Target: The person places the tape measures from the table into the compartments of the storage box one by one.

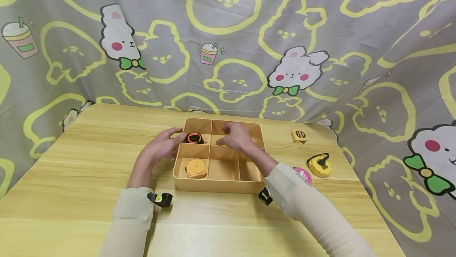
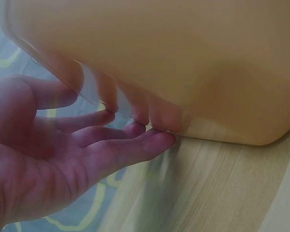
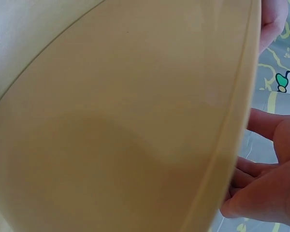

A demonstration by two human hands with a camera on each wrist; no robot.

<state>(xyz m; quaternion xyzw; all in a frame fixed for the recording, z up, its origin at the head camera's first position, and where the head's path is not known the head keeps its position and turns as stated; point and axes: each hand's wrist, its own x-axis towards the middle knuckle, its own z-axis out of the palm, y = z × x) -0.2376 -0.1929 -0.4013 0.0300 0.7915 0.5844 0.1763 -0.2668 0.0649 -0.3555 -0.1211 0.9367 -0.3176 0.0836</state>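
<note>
An orange divided box [image 1: 221, 186] sits on the table. My left hand [image 1: 162, 144] is at its left side; in the left wrist view its loosely bent fingers [image 2: 130, 145] touch the outer wall. Close by, a black-and-red tape measure [image 1: 194, 138] lies in the back left compartment. An orange tape measure [image 1: 196, 168] lies in the front left one. My right hand [image 1: 236, 136] reaches over the back compartments, thumb and forefinger apart, with nothing visible between them. In the right wrist view the box wall hides part of the right hand's fingers [image 3: 251, 181].
Right of the box lie a small yellow tape measure [image 1: 299, 136], a larger yellow tape measure [image 1: 320, 166] with a black strap, and a pink round object [image 1: 303, 175] partly behind the right sleeve. A patterned curtain [image 1: 228, 71] hangs behind the wooden table [image 1: 89, 162].
</note>
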